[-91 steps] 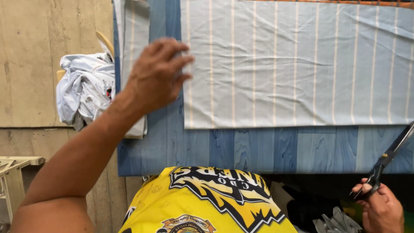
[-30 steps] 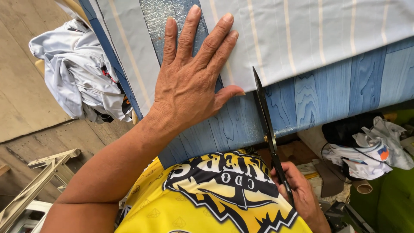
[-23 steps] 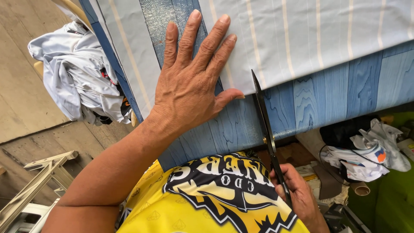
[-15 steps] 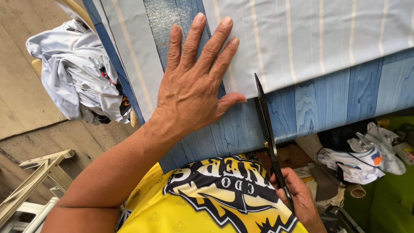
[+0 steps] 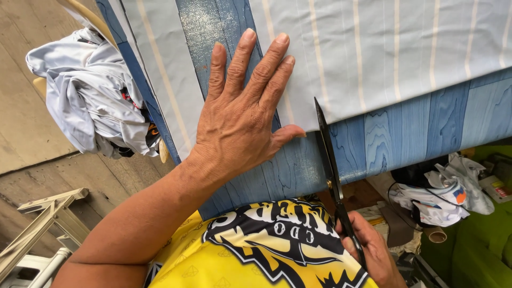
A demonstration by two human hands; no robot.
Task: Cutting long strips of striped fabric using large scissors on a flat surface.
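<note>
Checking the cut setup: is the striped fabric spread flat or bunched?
Spread flat: the striped fabric lies smooth on the blue table, its stripes straight, left hand pressing its edge.

To my left a crumpled pale grey garment (image 5: 88,96) lies heaped on the wooden floor (image 5: 26,122). To my right, white rags (image 5: 437,186) lie beside a green surface (image 5: 480,250).

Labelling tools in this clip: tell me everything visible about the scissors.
The scissors are long, dark, metal-looking shears. The blades look nearly shut, drawn to one thin point that meets the near edge of the pale striped cloth on the blue wood-grain table. They lie steeply, tip away from the person, crossing the table's front edge. A small pivot shows partway down. The right hand holds the handle end, mostly hidden. The left hand lies flat beside them, apart.
</note>
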